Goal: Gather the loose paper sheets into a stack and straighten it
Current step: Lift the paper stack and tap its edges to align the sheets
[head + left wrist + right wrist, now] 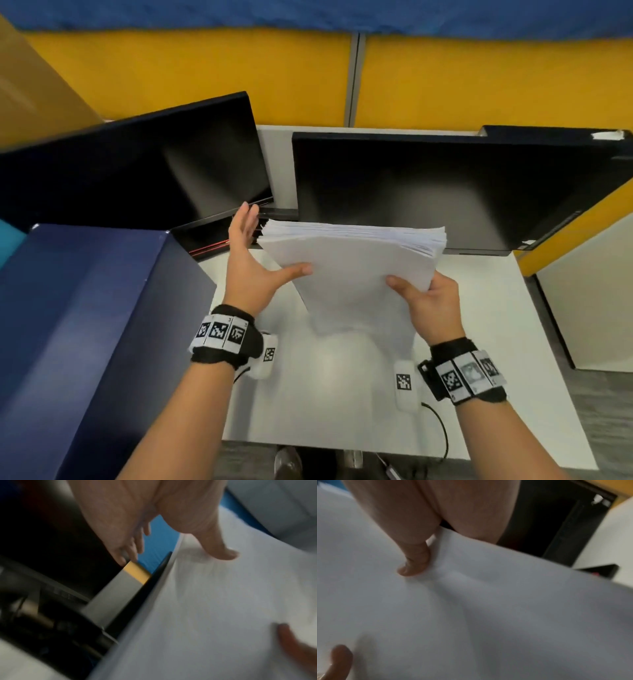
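A thick stack of white paper sheets (352,260) is held tilted over the white table (479,308), with its far edges slightly fanned and uneven. My left hand (250,253) lies along the stack's left side with fingers straight and the thumb touching the top sheet. My right hand (428,301) grips the stack's near right corner, thumb on top and fingers underneath. The left wrist view shows the paper (214,601) under my left thumb (223,553). In the right wrist view my right thumb (414,563) presses a dent into the top sheet (488,615).
Two dark monitors (154,164) (445,192) stand just behind the stack. A large dark blue box (85,325) fills the left side. A yellow partition (205,75) closes the back. A black cable (442,431) trails at the table's near right edge.
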A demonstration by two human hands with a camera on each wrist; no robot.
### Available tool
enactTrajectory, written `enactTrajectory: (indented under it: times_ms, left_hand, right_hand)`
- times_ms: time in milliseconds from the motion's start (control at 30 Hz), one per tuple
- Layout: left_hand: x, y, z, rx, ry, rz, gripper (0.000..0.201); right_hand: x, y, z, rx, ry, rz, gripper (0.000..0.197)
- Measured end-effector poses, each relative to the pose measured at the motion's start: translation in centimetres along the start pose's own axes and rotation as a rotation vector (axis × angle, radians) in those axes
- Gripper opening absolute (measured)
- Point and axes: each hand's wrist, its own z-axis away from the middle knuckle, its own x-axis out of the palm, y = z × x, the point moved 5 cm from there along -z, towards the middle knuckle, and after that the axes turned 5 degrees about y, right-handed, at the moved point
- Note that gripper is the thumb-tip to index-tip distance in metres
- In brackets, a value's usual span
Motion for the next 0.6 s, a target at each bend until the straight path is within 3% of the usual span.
enactTrajectory:
  times_ms: [33,100,200,367,467,600]
  left_hand:
    - [0.9,-1.0,0.5,-0.062,-0.045,0.107,0.110]
    - [3.2,-1.6,1.9,-0.178,-0.134,0.176,0.072]
    - [4.8,-2.8,3.0,-0.278,-0.089,0.200,0.037]
    - [6.4,-8.1,4.8,-0.414,-0.125,0.199,0.038]
    - [8.0,-11.9,6.4,-0.537,-0.152,0.138,0.038]
    - [8.5,-14.5,7.1,-0.547,-0.183,0.032,0.027]
  right_hand:
    - [0.1,0.2,0.2,0.001,0.005,-0.032,0.028]
    - [0.6,0.5,0.4,0.005,-0.004,-0.064,0.028]
    - [0.5,1.6,0.4,0.035,-0.011,-0.067,0.027]
    - [0.4,6.4,0.8,0.258,-0.108,0.042,0.025]
    - [1.1,9.4,1.2,0.375,-0.057,0.049,0.025]
    - [1.0,10.8,0.9,0.442,0.056,-0.015,0.010]
